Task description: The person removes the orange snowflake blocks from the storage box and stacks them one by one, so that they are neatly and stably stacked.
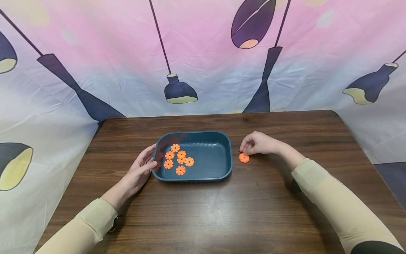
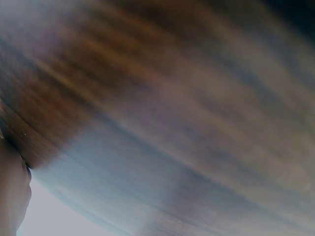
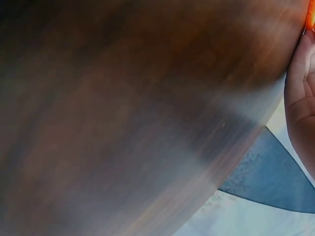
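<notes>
A dark blue rectangular tray [image 1: 209, 169] sits on the table with several orange notched discs [image 1: 180, 170] in its left half, some overlapping. At its left end, my left hand [image 1: 139, 173] holds the tray, thumb over the rim and fingers along the outer wall. To the right of the tray, my right hand [image 1: 258, 144] pinches an orange notched disc [image 1: 244, 158] by its far edge, close to the tabletop. In the right wrist view, part of an orange disc [image 3: 310, 18] shows at the fingertips. Only a sliver of the left hand [image 2: 12, 191] appears in its wrist view.
The dark wood table [image 1: 203, 215] has a rounded far corner on the right. Behind it hangs a pastel cloth [image 1: 209, 67] printed with lamps, meeting the table's back edge. Both wrist views are mostly blurred wood grain.
</notes>
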Demonstrator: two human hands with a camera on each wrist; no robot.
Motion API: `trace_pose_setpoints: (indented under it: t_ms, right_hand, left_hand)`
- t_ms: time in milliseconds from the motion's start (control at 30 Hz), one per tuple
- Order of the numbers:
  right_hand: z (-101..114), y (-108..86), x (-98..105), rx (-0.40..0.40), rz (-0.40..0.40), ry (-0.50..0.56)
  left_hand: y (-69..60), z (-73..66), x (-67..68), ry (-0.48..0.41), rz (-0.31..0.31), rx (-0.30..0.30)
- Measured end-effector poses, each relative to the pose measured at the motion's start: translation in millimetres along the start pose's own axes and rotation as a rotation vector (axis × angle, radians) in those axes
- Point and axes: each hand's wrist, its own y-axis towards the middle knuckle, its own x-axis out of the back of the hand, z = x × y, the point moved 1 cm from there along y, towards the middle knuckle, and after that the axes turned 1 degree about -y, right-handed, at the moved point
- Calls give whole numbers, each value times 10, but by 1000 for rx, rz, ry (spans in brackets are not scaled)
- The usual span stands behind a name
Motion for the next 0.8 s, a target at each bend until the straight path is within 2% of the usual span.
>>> trace_pose_setpoints:
  t_ms: [533, 800]
  right_hand:
    - [32, 7, 16, -6, -25, -13]
    - [269, 37, 160, 36, -82, -9]
  left_hand:
    - [2, 8, -6, 2, -11, 17]
    - [-3, -16, 1, 18, -16, 24]
